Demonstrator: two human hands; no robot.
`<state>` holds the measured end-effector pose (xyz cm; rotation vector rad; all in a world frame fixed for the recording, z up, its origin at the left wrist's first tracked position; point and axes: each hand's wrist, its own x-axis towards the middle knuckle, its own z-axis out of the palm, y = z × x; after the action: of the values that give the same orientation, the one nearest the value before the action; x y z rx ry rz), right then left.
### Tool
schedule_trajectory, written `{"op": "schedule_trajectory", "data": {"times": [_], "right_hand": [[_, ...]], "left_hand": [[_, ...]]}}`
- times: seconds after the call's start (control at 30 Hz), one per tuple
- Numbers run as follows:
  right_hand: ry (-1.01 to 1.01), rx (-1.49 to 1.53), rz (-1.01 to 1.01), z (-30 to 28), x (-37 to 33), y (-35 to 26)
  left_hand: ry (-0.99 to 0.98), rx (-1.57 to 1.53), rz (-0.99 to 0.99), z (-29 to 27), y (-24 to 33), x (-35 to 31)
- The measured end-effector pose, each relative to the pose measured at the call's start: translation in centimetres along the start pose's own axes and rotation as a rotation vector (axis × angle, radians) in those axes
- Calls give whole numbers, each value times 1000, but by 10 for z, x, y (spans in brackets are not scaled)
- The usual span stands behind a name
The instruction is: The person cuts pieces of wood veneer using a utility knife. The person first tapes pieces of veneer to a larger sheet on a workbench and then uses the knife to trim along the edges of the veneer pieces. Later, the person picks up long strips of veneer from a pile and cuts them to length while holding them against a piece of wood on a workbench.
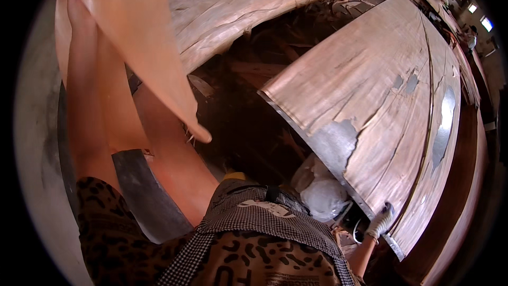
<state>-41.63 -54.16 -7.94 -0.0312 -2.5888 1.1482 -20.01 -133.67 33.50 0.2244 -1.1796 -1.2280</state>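
Note:
My left hand [79, 8] is raised at the upper left, its fingers closed on a thin, tan sheet of wood veneer [135, 26]. The sheet bends over the hand and hangs down to a ragged, pointed corner. Over to the lower right, my right hand [381, 221], in a pale glove with dark fingertips, lies on the near edge of a wide veneer layer [365, 74]. Its fingers rest on the surface. That layer is cracked and torn, and grey metal [333, 139] shows through its holes.
Reddish veneer [169, 153] and a dark grey panel [151, 193] lie beside my left arm. A thick veneer pile [238, 5] stands at the back. Wood scraps litter the dark floor between, with a clear plastic bag [323, 196] near my waist. A person [471, 37] is far right.

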Motion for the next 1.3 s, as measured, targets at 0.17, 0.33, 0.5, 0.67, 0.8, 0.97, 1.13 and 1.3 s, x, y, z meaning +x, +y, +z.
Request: {"op": "schedule_trajectory", "data": {"times": [0.17,0.33,0.5,0.67,0.8,0.97,1.13,1.3], "right_hand": [[-715,846,450,184,-89,-253],[-1051,833,-44,320,-156,-448],[-831,886,334,433,-123,-489],[-996,1264,553,473,-67,-486],[-801,1314,389,509,-10,-501],[-1255,1055,580,556,18,-532],[-1398,1291,786,575,49,-556],[-899,1401,613,584,133,-568]], "left_hand": [[-84,20,-25,-15,-36,62],[-115,58,-123,-43,-78,103],[-127,109,-251,-86,-132,126],[-153,159,-345,-96,-201,164],[-200,202,-440,-81,-270,190],[-254,247,-598,-70,-363,223],[-395,206,-717,10,-464,243],[-665,99,-797,143,-579,256]]}}
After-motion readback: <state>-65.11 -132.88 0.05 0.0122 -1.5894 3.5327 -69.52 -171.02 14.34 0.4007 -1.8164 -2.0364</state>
